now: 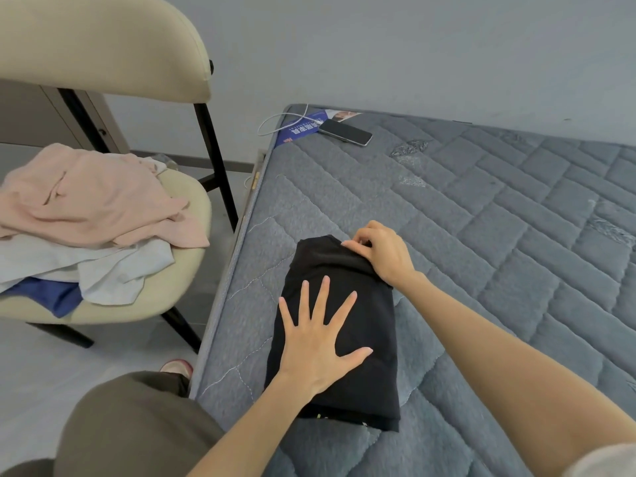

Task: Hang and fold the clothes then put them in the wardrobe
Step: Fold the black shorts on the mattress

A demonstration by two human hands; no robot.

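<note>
Black garment (371,321), folded, on mattress (481,218), long axis running away from body. Left hand (318,342) flat, fingers spread, pressing its middle. Right hand (382,251) pinches the far edge, just beyond the left.

One black garment (375,383) and one phone (345,131) lie on one mattress (481,218); one chair (103,46) holds three more: one pink garment (96,197), one pale garment (113,273), one blue garment (44,294).

Matt, smooth cloth is being shown by the folded black garment (375,383), fuzzy grey quilted fabric by the mattress (481,235). A glossy dark face is being presented by the smartphone (345,131), soft matt cloth by the pink garment (93,197), matt black metal by the chair legs (215,156).
</note>
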